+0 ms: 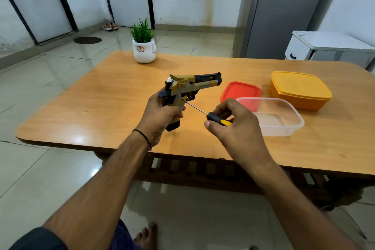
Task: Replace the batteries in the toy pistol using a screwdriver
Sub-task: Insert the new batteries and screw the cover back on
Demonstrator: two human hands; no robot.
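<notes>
Left hand [160, 115] grips toy pistol [190, 87] by its handle, above table [101, 103]. Right hand [231, 119] pinches screwdriver [211, 115], tip against pistol's grip side.

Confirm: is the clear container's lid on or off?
Off. The clear container stands open-topped on the table; a red lid lies flat behind it, whether its own I cannot tell.
</notes>
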